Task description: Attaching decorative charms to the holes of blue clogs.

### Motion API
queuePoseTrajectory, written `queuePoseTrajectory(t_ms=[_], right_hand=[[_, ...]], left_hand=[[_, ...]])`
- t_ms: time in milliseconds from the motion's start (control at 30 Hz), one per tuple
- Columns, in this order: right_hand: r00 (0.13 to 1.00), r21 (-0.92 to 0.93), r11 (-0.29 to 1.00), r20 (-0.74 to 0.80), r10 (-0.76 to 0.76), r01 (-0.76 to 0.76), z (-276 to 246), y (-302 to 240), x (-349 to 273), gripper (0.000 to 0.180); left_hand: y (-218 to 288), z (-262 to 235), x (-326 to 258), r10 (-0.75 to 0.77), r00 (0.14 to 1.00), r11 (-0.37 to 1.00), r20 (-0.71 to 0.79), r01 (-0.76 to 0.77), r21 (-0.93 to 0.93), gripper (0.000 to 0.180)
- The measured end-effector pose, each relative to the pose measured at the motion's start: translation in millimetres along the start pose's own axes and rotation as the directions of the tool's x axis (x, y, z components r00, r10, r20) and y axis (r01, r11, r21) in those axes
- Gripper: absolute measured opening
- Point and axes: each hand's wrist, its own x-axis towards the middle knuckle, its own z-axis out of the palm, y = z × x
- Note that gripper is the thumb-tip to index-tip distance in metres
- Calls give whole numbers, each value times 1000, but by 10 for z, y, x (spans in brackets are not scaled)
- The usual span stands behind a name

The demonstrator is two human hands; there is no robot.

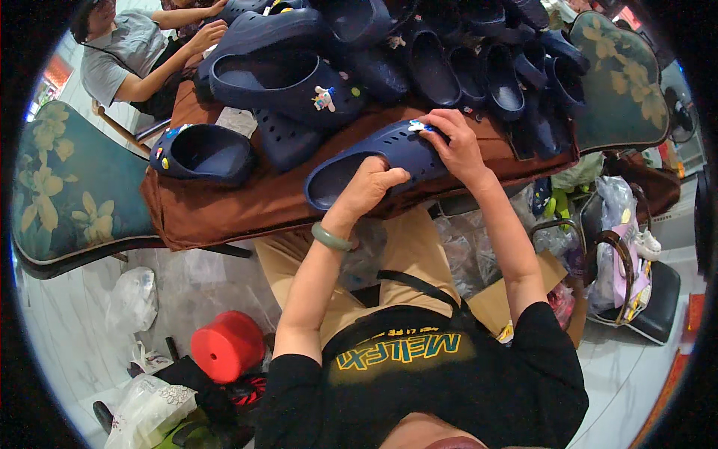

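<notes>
A navy blue clog (396,144) with small vent holes lies at the near edge of the cloth-covered table, its toe to the right. My left hand (372,185) grips it at the foot opening, the fingers reaching inside and out of sight. At the toe, my right hand (458,147) has its fingers closed on a small white and blue shoe charm (419,126), which touches the clog's upper. To the left sits another navy clog (203,153) with several colourful charms. Behind my hands, a larger-looking clog (280,82) bears a white cartoon charm (324,99).
Many navy clogs (435,67) are heaped along the back of the brown cloth (224,213). Flowered chairs (63,187) flank the table. A person (123,63) works at the far left. Below are a red stool (228,346), plastic bags (134,299) and a cardboard box (516,299).
</notes>
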Motion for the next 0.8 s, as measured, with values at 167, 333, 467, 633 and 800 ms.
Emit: queuePoseTrajectory(t_ms=[167,333,467,633,800], right_hand=[[998,110,993,44,-37,32,55,-101,13,23],[989,69,991,87,-123,117,56,-234,81,22],[938,-58,968,266,-222,246,-87,-318,168,16],[925,-93,954,289,-247,284,-30,-261,122,11],[952,8,982,242,-187,191,65,-187,99,10]], left_hand=[[33,1,-41,-24,999,996,28,21,85,39],[21,-6,-56,-61,997,991,43,55,125,32],[15,37,-78,60,998,978,3,-59,202,25],[-21,-86,-50,-134,990,956,39,119,270,21],[-75,-74,-37,-111,993,957,31,98,272,18]])
